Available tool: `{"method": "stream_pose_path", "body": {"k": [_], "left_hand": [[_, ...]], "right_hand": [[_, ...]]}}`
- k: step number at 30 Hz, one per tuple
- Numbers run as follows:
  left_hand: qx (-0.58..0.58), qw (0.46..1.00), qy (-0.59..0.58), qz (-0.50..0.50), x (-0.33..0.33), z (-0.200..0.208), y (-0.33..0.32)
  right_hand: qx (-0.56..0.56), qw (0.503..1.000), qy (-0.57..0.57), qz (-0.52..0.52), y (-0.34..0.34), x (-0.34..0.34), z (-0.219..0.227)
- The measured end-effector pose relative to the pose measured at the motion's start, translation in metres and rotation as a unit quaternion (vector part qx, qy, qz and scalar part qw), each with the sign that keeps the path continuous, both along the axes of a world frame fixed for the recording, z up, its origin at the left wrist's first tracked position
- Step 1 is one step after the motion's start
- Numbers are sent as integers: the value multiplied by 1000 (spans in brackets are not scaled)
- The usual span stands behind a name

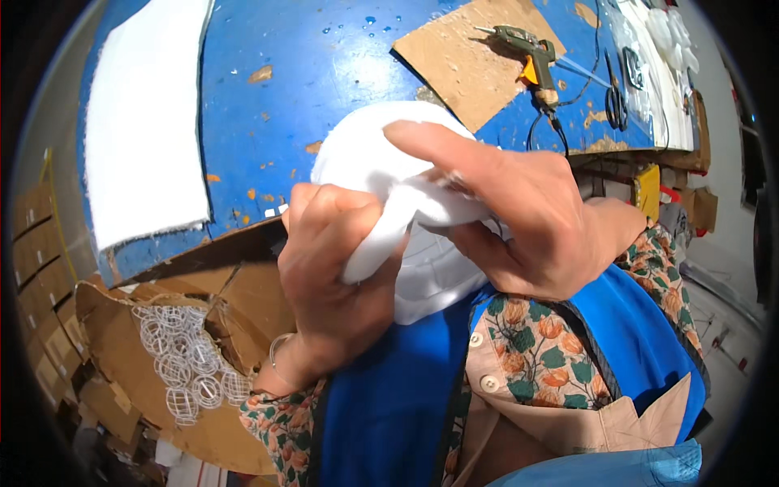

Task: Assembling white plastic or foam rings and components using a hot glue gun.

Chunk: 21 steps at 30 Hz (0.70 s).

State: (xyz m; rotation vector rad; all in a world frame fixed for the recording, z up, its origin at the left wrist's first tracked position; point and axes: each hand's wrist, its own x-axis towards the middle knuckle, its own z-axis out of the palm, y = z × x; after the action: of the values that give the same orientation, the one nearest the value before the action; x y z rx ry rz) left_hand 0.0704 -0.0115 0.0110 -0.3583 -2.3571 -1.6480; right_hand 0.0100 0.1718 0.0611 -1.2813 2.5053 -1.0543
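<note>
In front of my chest, at the table's near edge, I hold a rounded piece of white soft fabric. My left hand is closed round a folded strip of it. My right hand pinches the gathered part with thumb and fingers, while its index finger stretches over the top. Faint ribs show through the fabric's lower side, but what lies inside is hidden. Both hands nearly meet at the twisted middle.
A dark green glue gun lies on a cardboard sheet on the worn blue table. Scissors lie to its right. White cloth covers the table's left end. Below, a cardboard box holds several round wire frames.
</note>
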Motion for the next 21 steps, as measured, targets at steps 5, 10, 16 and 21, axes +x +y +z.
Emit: {"method": "stream_pose_path", "body": {"k": [5,10,16,21], "left_hand": [[-6,998,-60,-13,5,8,-1],[-34,997,-51,-44,2,13,0],[-43,996,-49,-63,1,16,1],[-55,991,-98,-73,2,22,0]], "right_hand": [[-125,991,24,43,8,0,-22],[-60,996,4,59,14,0,-12],[-63,996,-13,58,19,4,-2],[-18,996,-86,36,13,2,3]]}}
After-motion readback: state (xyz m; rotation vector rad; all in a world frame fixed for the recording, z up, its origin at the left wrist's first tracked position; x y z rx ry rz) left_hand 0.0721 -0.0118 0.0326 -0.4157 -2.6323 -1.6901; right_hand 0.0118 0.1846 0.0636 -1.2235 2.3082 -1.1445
